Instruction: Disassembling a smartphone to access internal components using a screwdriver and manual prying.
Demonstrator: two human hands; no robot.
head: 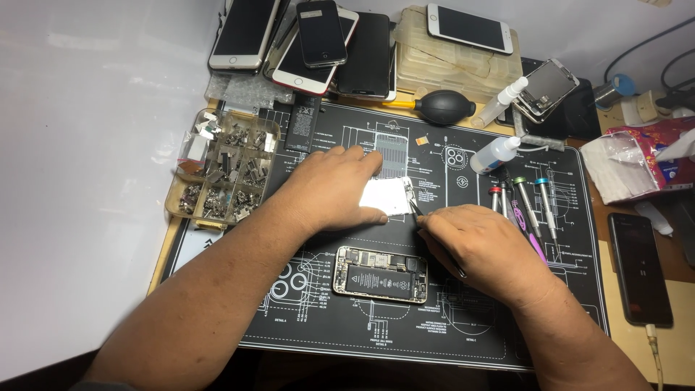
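My left hand point(334, 190) rests on the black work mat point(463, 318) and pins a small white panel point(384, 195) under its fingers and thumb. My right hand point(474, 242) holds thin tweezers point(415, 208) whose tip touches the panel's right edge, where a small metal part sits. Just in front of both hands lies an opened phone point(380, 274) with its battery and circuit board showing.
A clear compartment box of small metal parts point(224, 174) sits left. Several phones point(318, 43) are stacked at the back, with a black air blower point(443, 107), two small dropper bottles point(496, 153), screwdrivers point(525, 206), and a phone on a cable point(639, 268) at the right.
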